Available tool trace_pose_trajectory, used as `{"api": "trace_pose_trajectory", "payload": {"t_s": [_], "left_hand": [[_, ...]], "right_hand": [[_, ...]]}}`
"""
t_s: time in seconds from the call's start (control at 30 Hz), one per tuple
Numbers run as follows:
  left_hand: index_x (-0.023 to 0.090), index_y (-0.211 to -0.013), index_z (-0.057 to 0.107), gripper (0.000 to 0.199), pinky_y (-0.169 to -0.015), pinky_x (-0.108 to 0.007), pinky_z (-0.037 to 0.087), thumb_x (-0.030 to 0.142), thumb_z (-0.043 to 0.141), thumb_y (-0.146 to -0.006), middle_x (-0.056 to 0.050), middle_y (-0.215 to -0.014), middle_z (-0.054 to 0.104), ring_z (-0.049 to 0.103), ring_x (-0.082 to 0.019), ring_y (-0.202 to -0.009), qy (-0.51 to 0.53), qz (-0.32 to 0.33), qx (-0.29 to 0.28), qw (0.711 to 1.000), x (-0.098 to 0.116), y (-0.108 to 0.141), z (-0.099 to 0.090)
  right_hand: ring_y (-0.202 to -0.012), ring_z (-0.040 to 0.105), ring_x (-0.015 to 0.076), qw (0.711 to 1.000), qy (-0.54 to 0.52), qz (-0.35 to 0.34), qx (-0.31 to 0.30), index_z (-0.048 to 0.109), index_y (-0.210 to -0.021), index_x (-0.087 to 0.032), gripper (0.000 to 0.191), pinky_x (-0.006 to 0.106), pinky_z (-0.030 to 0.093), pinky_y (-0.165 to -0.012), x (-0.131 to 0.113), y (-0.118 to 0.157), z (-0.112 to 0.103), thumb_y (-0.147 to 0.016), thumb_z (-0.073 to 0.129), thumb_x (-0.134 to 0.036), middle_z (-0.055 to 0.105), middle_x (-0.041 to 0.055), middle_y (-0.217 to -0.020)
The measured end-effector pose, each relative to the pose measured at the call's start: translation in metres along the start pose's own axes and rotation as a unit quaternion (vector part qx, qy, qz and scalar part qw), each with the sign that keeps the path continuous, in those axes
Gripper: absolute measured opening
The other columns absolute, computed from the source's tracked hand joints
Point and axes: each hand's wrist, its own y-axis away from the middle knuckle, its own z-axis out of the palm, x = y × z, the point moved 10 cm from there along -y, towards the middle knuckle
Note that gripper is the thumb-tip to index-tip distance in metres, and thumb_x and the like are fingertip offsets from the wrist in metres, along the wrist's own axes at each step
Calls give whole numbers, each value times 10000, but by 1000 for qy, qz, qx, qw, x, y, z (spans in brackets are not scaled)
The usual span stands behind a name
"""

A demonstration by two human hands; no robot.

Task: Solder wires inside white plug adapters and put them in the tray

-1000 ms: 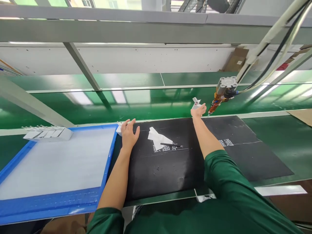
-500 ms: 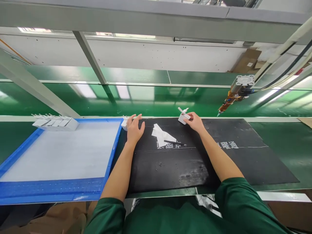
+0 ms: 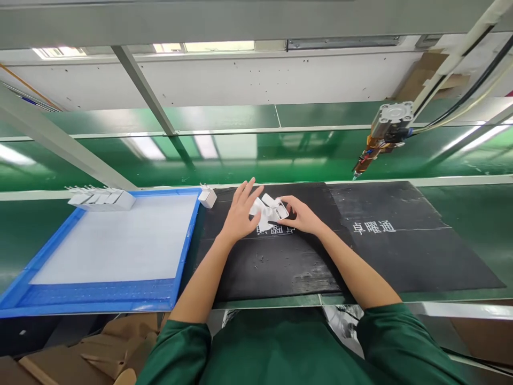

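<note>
My right hand [image 3: 301,215] holds a small white plug adapter [image 3: 274,207] low over the black mat [image 3: 385,251]. My left hand [image 3: 239,211], fingers spread, touches a white wipe [image 3: 260,216] lying on the mat just left of the adapter. Another white adapter [image 3: 207,196] stands alone at the mat's far left corner, beside the tray.
A blue-rimmed tray [image 3: 100,297] with a white foam liner lies at left, with a row of several white adapters [image 3: 101,198] at its far edge. A nozzle tool [image 3: 380,133] on hoses hangs over the green conveyor belt [image 3: 280,160]. Brown cardboard [image 3: 80,358] lies below the table edge.
My right hand brought the adapter from near the hanging nozzle back to the middle of the mat. My left hand left the lone adapter at the tray corner and moved right onto the wipe.
</note>
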Motion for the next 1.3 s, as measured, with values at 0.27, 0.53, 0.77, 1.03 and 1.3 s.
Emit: {"api": "trace_pose_trajectory", "payload": {"t_s": [0.27, 0.53, 0.77, 1.03, 1.3], "left_hand": [[129, -1318, 542, 396, -1185, -526, 274, 194, 385, -960, -152, -1429, 519, 380, -296, -1412, -13, -21, -47, 999, 8, 5, 35], [149, -1546, 145, 847, -1151, -436, 354, 257, 581, -828, -199, -1506, 385, 373, -290, -1413, 257, -66, -93, 960, 22, 17, 76], [193, -1536, 222, 832, -1079, -405, 425, 410, 639, -849, -176, -1395, 507, 519, -273, -1275, 280, -138, -25, 950, 11, 18, 70], [162, -1381, 485, 618, -1033, -408, 474, 387, 654, -831, -156, -1357, 584, 596, -278, -1203, 387, -227, 13, 894, -13, 20, 63], [118, -1124, 608, 572, -908, -414, 546, 515, 746, -736, -162, -1081, 722, 684, -289, -1030, 541, -277, 33, 794, -31, 19, 61]], "right_hand": [[-706, 531, 155, 989, 32, -79, 117, 495, -1238, -245, 545, 354, 529, -707, -35, 12, -10, -787, 741, -428, 583, 76, -1089], [-657, 529, 153, 980, -12, -15, 197, 461, -1235, -248, 549, 344, 518, -548, -33, 19, -12, -786, 708, -445, 525, 109, -1169], [-916, 581, 245, 982, 18, -64, 178, 444, -1305, -270, 568, 396, 571, -700, -53, 22, 1, -824, 680, -462, 535, 118, -1190], [-905, 597, 240, 946, 63, -72, 310, 489, -1248, -259, 418, 471, 543, -851, -59, 35, -61, -894, 566, -467, 539, 85, -1038], [-1280, 454, 354, 840, 82, -66, 533, 382, -1352, -302, 493, 597, 374, -1008, 52, 77, -226, -880, 514, -246, 449, 141, -1328]]}}
